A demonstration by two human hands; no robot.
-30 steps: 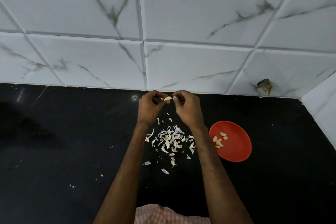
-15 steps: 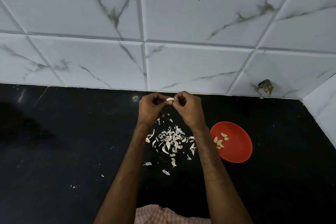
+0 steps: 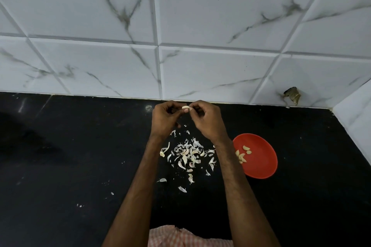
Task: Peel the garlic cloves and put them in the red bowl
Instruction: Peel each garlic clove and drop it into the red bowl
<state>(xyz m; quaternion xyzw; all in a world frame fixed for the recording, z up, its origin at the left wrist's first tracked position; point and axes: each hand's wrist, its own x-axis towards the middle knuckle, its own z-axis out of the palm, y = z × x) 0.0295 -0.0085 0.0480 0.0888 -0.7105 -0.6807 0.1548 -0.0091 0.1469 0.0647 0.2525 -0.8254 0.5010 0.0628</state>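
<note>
Both hands up over the black counter (image 3: 70, 166), near the tiled wall (image 3: 200, 16). Left hand (image 3: 165, 119) and right hand (image 3: 206, 120) pinch one garlic clove (image 3: 185, 107) between their fingertips, fingers curled, hands close together. Red bowl (image 3: 259, 164) sits on the counter just right of the right forearm, a few peeled cloves (image 3: 243, 155) inside near its left rim. Pile of garlic skins (image 3: 190, 155) on the counter between the forearms, below the hands. Checked cloth (image 3: 180, 236) at bottom edge.
</note>
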